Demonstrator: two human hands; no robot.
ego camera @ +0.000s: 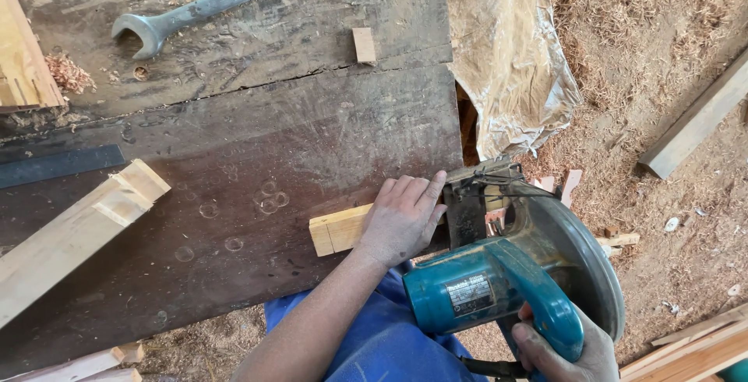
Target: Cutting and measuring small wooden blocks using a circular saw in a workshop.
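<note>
1. The left hand (401, 218) lies flat and palm down on a short wood block (336, 231), fingers spread and pressing rather than curled around it
2. The block sits at the near edge of the dark table (257, 140); its pale left end sticks out from under the hand, while its right end is hidden beneath the fingers
3. The right hand (565, 351) has its grip clenched around the blue handle of a circular saw (499, 273), just right of the block
4. The saw's grey guard hangs past the table edge, its front base touching the left fingertips
5. Farther back on the table lie a wrench (214, 4) and a small wood piece (364, 44), well apart from both hands
</note>
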